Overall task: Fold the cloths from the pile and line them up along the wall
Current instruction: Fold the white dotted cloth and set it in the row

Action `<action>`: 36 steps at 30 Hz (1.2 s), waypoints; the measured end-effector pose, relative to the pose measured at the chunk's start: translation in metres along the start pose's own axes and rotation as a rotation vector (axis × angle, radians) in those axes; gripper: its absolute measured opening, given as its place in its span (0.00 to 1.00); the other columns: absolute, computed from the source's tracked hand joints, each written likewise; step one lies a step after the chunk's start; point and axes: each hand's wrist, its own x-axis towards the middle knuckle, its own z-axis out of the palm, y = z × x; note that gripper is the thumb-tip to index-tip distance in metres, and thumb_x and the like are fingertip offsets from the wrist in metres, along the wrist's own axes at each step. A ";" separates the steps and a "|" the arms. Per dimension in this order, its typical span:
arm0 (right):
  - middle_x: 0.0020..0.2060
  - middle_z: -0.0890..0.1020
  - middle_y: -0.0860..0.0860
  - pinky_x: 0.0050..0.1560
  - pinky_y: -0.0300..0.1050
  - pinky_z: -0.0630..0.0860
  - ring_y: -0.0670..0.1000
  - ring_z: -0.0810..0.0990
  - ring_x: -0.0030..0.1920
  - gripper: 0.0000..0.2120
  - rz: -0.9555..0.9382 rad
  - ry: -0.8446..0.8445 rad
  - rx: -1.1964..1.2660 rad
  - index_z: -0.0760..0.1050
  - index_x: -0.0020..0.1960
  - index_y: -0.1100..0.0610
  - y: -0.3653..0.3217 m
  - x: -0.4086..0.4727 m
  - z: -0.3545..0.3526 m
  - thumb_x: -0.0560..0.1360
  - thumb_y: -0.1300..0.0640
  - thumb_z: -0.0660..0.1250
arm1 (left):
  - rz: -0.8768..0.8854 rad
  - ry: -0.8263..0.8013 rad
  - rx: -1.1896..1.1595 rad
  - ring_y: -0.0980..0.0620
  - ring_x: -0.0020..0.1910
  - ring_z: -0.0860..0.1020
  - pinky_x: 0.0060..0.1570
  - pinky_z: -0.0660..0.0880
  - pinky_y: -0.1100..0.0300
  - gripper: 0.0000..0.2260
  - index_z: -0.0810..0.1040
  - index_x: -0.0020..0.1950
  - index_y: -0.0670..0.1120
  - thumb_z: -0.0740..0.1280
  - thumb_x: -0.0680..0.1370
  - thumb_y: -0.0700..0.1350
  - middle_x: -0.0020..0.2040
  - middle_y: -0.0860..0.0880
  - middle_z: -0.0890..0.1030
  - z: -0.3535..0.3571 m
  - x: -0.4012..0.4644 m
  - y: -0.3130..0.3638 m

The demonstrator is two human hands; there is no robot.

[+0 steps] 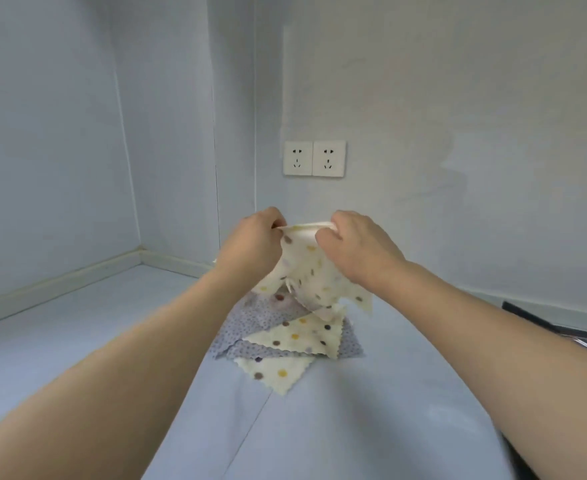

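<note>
We looked down from a head-worn camera at two bare forearms reaching forward over a pale blue sheeted surface (371, 410) set in the corner of a room. Both hands were raised above a pile of cloths (286, 332) and held one cream cloth (314, 271) with coloured dots up in the air between them. The left hand (250, 245) had its grip pinched together on the cloth's upper left edge, thumb and fingers closed on the fabric. The right hand (357, 245) had its grip curled over and clamped on the upper right edge, knuckles toward us. The top edge of the cloth ran taut between the two hands, and the rest hung down in loose folds, its zigzag-cut lower corners dangling just above the pile.

The pile lay on the surface directly below the hands, near the back wall (458, 133). We saw in it cream cloths with brown, yellow and purple dots, layered with greyish-lilac cloths bearing small dark specks, all unfolded and lying at differing angles. One cream corner pointed toward us at the front of the pile.

On the wall behind the hands sat a double white power socket (314, 158). A dark object (562, 327) showed at the right edge, too cropped for us to identify
</note>
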 end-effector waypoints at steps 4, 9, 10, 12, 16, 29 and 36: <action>0.32 0.66 0.50 0.33 0.47 0.65 0.51 0.63 0.32 0.14 0.037 -0.030 0.075 0.58 0.34 0.55 -0.032 -0.062 -0.093 0.76 0.53 0.55 | 0.067 -0.143 0.029 0.48 0.35 0.80 0.33 0.75 0.55 0.07 0.75 0.49 0.49 0.57 0.82 0.45 0.38 0.49 0.79 -0.066 -0.048 0.074; 0.33 0.70 0.52 0.34 0.45 0.61 0.51 0.65 0.33 0.15 0.043 -0.015 0.138 0.62 0.34 0.56 -0.056 -0.117 -0.181 0.79 0.53 0.56 | 0.147 -0.124 -0.008 0.57 0.29 0.74 0.30 0.65 0.59 0.10 0.74 0.47 0.45 0.59 0.82 0.49 0.35 0.51 0.75 -0.131 -0.089 0.145; 0.34 0.73 0.52 0.33 0.44 0.61 0.51 0.65 0.31 0.16 0.051 -0.013 0.149 0.65 0.34 0.56 -0.061 -0.126 -0.194 0.79 0.53 0.57 | 0.160 -0.134 -0.011 0.55 0.31 0.73 0.31 0.65 0.59 0.10 0.74 0.46 0.45 0.60 0.82 0.49 0.35 0.51 0.75 -0.140 -0.096 0.155; 0.34 0.75 0.52 0.29 0.41 0.63 0.50 0.66 0.27 0.15 0.073 -0.021 0.137 0.70 0.39 0.60 -0.067 -0.141 -0.217 0.80 0.52 0.58 | 0.178 -0.169 -0.019 0.53 0.34 0.72 0.32 0.65 0.59 0.11 0.76 0.44 0.46 0.62 0.81 0.51 0.36 0.52 0.75 -0.155 -0.107 0.170; 0.30 0.75 0.52 0.29 0.40 0.70 0.51 0.74 0.25 0.13 0.127 -0.064 0.041 0.75 0.40 0.59 -0.063 -0.159 -0.239 0.79 0.52 0.62 | 0.188 -0.238 -0.039 0.56 0.25 0.68 0.28 0.63 0.62 0.16 0.74 0.36 0.46 0.68 0.77 0.55 0.28 0.53 0.76 -0.174 -0.117 0.179; 0.39 0.83 0.50 0.31 0.39 0.76 0.47 0.78 0.30 0.07 0.224 -0.308 -0.023 0.82 0.44 0.53 0.041 -0.109 -0.128 0.75 0.59 0.65 | -0.067 -0.706 -0.057 0.54 0.34 0.74 0.40 0.72 0.60 0.03 0.79 0.43 0.47 0.73 0.74 0.42 0.35 0.53 0.78 -0.070 -0.068 0.084; 0.53 0.82 0.46 0.56 0.45 0.76 0.49 0.80 0.53 0.12 0.239 -0.366 -0.129 0.83 0.53 0.52 0.103 -0.101 -0.025 0.75 0.60 0.63 | -0.058 -0.593 0.070 0.54 0.37 0.73 0.36 0.68 0.63 0.04 0.76 0.42 0.48 0.69 0.75 0.40 0.40 0.53 0.76 0.042 -0.069 0.012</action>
